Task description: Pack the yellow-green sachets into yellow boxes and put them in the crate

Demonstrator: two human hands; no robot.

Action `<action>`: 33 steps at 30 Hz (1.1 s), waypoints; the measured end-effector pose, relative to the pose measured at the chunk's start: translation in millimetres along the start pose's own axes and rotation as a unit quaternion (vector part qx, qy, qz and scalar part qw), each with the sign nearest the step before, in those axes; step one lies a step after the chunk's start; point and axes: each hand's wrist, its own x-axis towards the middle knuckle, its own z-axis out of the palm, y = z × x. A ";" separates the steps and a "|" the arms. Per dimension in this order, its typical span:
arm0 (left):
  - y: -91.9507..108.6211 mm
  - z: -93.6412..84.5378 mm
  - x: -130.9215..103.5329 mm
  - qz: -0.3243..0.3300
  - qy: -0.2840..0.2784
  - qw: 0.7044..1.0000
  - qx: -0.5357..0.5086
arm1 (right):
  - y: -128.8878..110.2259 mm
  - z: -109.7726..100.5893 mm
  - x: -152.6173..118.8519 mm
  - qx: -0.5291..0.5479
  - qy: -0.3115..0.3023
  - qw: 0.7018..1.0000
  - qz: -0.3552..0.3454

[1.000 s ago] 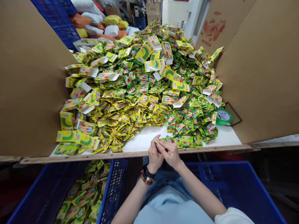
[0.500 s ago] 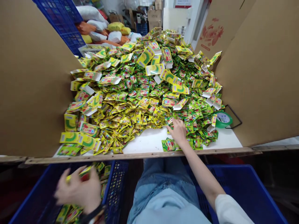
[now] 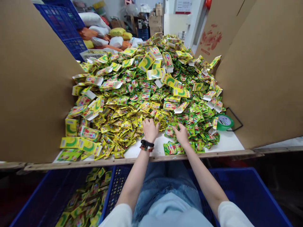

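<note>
Before us in the head view, our right hand [image 3: 181,135] pinches a green packet [image 3: 169,131] lying to its left, toward our left hand [image 3: 150,130]; that one, thumb apart from fingers, is nearer the yellow packets [image 3: 139,121] at its fingertips.

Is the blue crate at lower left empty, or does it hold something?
It holds something: small yellow-and-green packs lie inside the blue crate. How deep they lie, I cannot tell.

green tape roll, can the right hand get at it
Probably yes: only green packets and a small box lie between the right hand and the green tape roll, whose top is uncovered.
</note>
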 end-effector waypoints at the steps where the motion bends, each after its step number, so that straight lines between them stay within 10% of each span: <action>1: 2.4 4.7 5.3 -0.021 -0.013 0.999 -0.023 | 0.1 -1.2 -3.7 0.039 0.002 0.999 0.009; 5: -3.5 2.3 -9.4 -0.073 -0.057 0.979 -0.179 | -4.0 9.2 -21.7 0.189 -0.024 0.980 0.049; 10: 1.5 -6.4 -53.4 -0.144 -0.077 0.921 -0.354 | -15.0 22.3 -36.3 0.478 -0.073 0.855 0.190; 12: 8.6 -6.5 -56.7 -0.131 -0.118 0.910 -0.375 | -16.7 14.5 -36.1 0.480 -0.038 0.854 0.195; 18: 36.1 13.2 -14.5 0.079 -0.366 0.891 -0.256 | -5.4 -38.9 -27.8 0.380 -0.011 0.909 0.167; 24: 72.0 60.3 64.0 0.228 -0.200 0.950 -0.075 | -1.4 -67.3 -36.4 0.357 0.050 0.924 0.128; 29: 85.7 81.7 110.0 0.494 -0.233 0.834 0.085 | -6.3 -75.5 -47.7 0.349 -0.025 0.926 0.145; 33: 79.1 76.3 114.6 0.539 -0.276 0.792 0.081 | -7.1 -78.7 -49.3 0.362 0.017 0.924 0.124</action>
